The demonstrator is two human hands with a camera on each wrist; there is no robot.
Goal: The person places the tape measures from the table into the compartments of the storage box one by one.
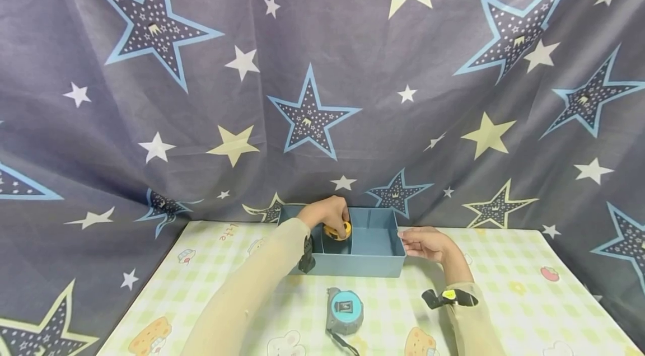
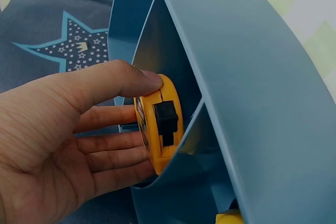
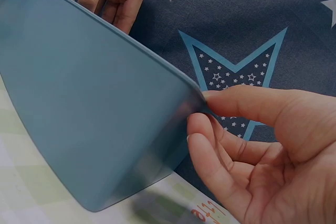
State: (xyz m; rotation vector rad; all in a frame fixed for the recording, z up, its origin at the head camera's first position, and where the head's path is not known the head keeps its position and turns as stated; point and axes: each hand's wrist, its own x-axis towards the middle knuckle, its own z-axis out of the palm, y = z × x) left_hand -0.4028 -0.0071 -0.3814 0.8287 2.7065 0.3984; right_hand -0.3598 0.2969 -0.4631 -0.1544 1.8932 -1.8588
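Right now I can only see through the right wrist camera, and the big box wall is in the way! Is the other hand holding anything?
Observer: Yes, the left hand grips a yellow tape measure.

Operator: Cool! Is there anything on the table on the near side of the box?

Observer: Yes, a gray tape measure with a teal face lies on the checked tablecloth there.

Operator: And does the box have any little walls inside?

Observer: Yes, one divider stands between the yellow tape measure and the compartment at the box's right end.
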